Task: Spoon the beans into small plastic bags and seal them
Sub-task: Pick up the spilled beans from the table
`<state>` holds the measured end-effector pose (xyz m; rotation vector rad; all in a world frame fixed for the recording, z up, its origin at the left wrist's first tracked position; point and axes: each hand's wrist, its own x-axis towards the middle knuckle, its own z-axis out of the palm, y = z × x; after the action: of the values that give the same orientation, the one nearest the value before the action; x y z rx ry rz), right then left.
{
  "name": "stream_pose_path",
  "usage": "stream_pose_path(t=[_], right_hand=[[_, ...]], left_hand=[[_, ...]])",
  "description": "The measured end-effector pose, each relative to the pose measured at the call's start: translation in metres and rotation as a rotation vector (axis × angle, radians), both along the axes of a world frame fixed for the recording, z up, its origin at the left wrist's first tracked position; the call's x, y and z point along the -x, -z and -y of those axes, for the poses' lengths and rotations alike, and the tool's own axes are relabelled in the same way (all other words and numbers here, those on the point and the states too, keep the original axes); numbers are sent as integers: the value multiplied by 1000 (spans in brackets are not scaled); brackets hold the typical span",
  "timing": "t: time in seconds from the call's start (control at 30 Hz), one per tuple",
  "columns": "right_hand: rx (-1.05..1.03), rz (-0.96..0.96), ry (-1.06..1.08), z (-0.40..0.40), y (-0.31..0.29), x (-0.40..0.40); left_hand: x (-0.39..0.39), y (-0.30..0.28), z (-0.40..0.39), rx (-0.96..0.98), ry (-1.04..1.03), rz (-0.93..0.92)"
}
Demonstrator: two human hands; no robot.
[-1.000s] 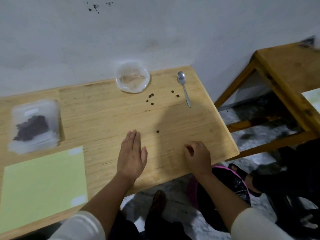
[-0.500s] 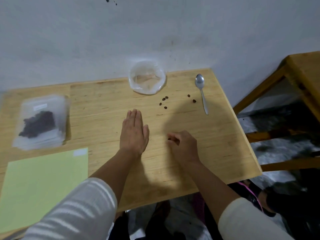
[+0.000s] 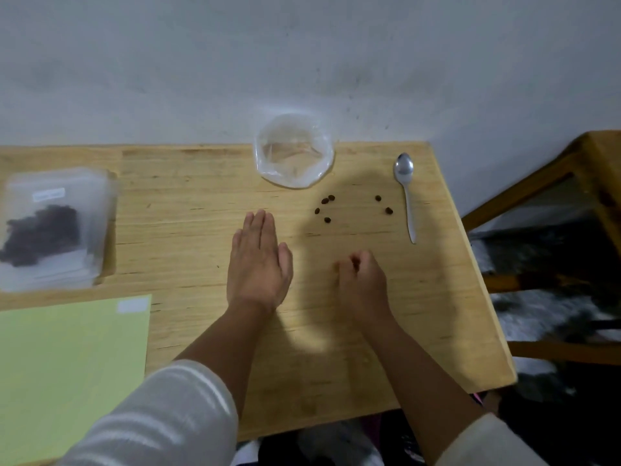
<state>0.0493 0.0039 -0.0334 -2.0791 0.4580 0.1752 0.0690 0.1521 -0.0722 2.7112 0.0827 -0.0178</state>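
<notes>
My left hand lies flat on the wooden table, fingers straight and together. To its right my right hand is curled, fingertips pinching what looks like a dark bean at the table surface. Several loose brown beans lie beyond my right hand, and two more beans sit beside a metal spoon. An open clear plastic bag, with no beans in it, sits at the back edge. A stack of small plastic bags at the left has dark beans in the top one.
A pale green sheet covers the table's near left corner. The grey wall runs right behind the table. A second wooden table stands to the right across a gap, with dark floor below.
My right hand moved left and forward from the table's near edge to the spot where a single bean lay; that bean is no longer visible. The view shifted left.
</notes>
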Motion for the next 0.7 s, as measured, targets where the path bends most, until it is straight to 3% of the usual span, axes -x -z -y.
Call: stream_pose_path(t=[0.1, 0.43, 0.7], right_hand=[[-177, -71, 118, 3, -6, -27], [284, 246, -152, -2, 14, -66], [381, 277, -203, -4, 25, -66]], left_hand=[[-1, -2, 0, 4, -1, -5], [-1, -3, 0, 0, -20, -4], [-1, -2, 1, -18, -23, 18]])
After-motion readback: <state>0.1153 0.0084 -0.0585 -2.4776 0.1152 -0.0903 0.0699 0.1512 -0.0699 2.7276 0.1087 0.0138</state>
